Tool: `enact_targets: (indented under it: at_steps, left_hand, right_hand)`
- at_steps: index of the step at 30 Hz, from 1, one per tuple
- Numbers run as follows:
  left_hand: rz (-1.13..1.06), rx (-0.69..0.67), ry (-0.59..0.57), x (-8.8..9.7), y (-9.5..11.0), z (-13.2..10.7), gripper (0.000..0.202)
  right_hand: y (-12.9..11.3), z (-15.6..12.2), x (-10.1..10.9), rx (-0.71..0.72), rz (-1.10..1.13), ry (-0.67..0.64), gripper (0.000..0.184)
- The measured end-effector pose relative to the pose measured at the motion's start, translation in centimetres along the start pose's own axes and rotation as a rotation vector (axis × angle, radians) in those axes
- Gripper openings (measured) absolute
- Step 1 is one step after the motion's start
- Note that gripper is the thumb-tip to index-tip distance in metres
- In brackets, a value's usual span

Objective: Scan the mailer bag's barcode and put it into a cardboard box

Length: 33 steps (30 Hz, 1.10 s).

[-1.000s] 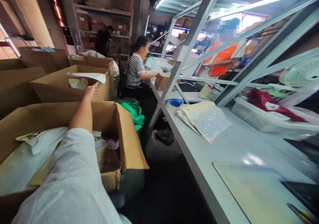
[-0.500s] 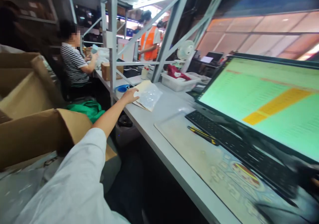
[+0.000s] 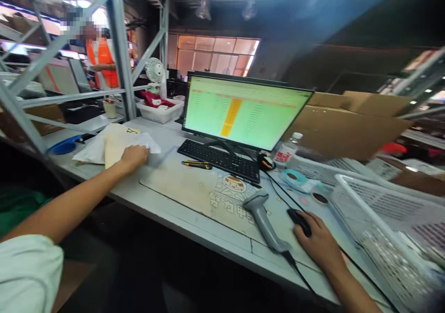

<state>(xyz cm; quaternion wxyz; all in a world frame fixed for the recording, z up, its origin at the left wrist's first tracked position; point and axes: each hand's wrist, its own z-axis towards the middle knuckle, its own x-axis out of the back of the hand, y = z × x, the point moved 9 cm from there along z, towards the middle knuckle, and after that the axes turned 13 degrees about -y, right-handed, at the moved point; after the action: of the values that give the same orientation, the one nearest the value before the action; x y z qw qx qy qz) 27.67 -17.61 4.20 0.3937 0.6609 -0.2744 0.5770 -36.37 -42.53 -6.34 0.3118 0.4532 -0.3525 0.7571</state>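
Note:
My left hand (image 3: 134,157) reaches out to the left and rests closed on a stack of flat plastic-and-paper bags (image 3: 113,142) lying on the grey table (image 3: 174,211). My right hand (image 3: 318,241) lies over a black computer mouse (image 3: 299,220) at the near right. A grey barcode scanner (image 3: 262,218) lies on the worn desk mat (image 3: 208,192) just left of that hand. Behind the mat are a black keyboard (image 3: 219,159) and a monitor (image 3: 243,111) with a green and orange spreadsheet.
A black-and-yellow pen (image 3: 196,164), a water bottle (image 3: 287,151), tape rolls (image 3: 295,179) and white wire baskets (image 3: 385,220) sit on the table. Cardboard boxes (image 3: 347,123) stand behind. Metal shelf posts (image 3: 120,48) rise at left; a person in an orange vest (image 3: 102,55) stands beyond.
The view has swung right from the cardboard boxes to the desk. My left hand left the box and landed on the bag stack. My right hand came into view on the mouse.

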Motion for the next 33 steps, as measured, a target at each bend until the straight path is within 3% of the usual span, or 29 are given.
enact_targets:
  at_steps: [3,6,8,10,13,17,20,23,26,33]
  left_hand:
    - [-0.023,-0.171,-0.192,-3.5,7.9,-2.1,0.05]
    - [-0.168,-0.606,-0.503,-8.6,15.5,-7.3,0.054]
    - [-0.193,-0.826,-0.588,-11.3,18.1,-10.8,0.061]
    - [-0.104,-0.866,-0.507,-13.5,18.9,-12.3,0.067]
    - [0.013,-0.801,-0.344,-15.6,19.8,-13.1,0.068]
    - [-0.016,-0.695,-0.196,-15.8,22.1,-15.0,0.059]
    - [-0.083,-0.701,-0.087,-15.1,23.6,-18.2,0.052]
    - [-0.098,-0.736,-0.063,-15.7,24.3,-21.8,0.053]
    - [-0.09,-0.742,-0.073,-17.0,24.4,-23.9,0.057]
    - [-0.104,-0.695,-0.043,-18.0,24.9,-23.2,0.059]
  right_hand:
    - [-1.1,-0.4,0.5,0.013,-0.035,0.022,0.049]
    - [-1.9,-0.8,0.8,0.017,-0.074,0.03,0.049]
    - [-2.0,-1.0,0.9,0.015,-0.087,0.027,0.049]
    - [-2.0,-1.1,0.7,0.012,-0.086,0.022,0.048]
    - [-2.0,-1.0,0.5,0.009,-0.069,0.006,0.048]
    - [-2.4,-1.1,0.7,0.015,-0.087,-0.003,0.046]
    - [-2.5,-1.0,0.6,-0.019,-0.088,-0.047,0.049]
    - [-2.6,-1.0,0.6,-0.065,-0.098,-0.07,0.055]
    - [-2.9,-1.1,0.7,-0.07,-0.092,-0.068,0.062]
    - [-2.9,-1.3,0.8,-0.102,-0.08,-0.05,0.062]
